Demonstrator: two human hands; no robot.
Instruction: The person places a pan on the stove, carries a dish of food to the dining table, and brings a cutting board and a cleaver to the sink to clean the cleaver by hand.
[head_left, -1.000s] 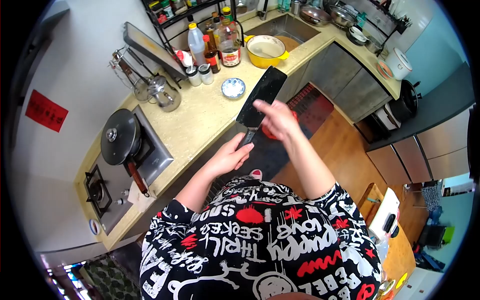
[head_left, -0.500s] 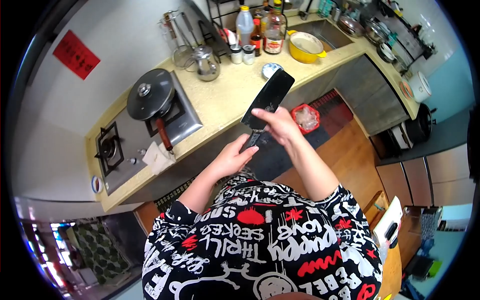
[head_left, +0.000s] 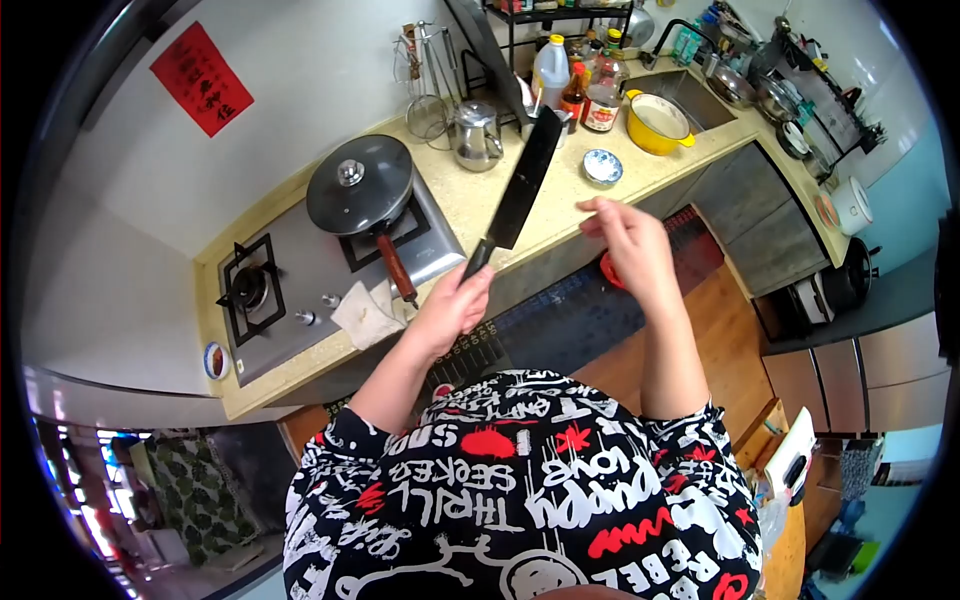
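A black-bladed kitchen knife (head_left: 527,182) is held up at a slant over the counter's front edge, its broad blade pointing up and away. My left hand (head_left: 455,310) is wrapped round the knife's dark handle. To the right of the blade and apart from it, my right hand (head_left: 632,250) hovers with fingers loosely bent, partly apart, and nothing visible in them. Beyond that hand, a small blue-and-white dish (head_left: 602,168) sits on the counter. The blade partly covers the jars behind it.
A lidded pan (head_left: 360,185) stands on the stove (head_left: 290,300), its handle toward me beside a folded cloth (head_left: 366,316). A steel pot (head_left: 476,138), bottles (head_left: 603,95) and a yellow pot (head_left: 660,125) line the counter near the sink (head_left: 700,100). A red basin (head_left: 612,270) is on the floor.
My right hand has let go of the knife blade and moved right. My left hand keeps the handle, and the blade now stands more upright. The camera view has shifted left.
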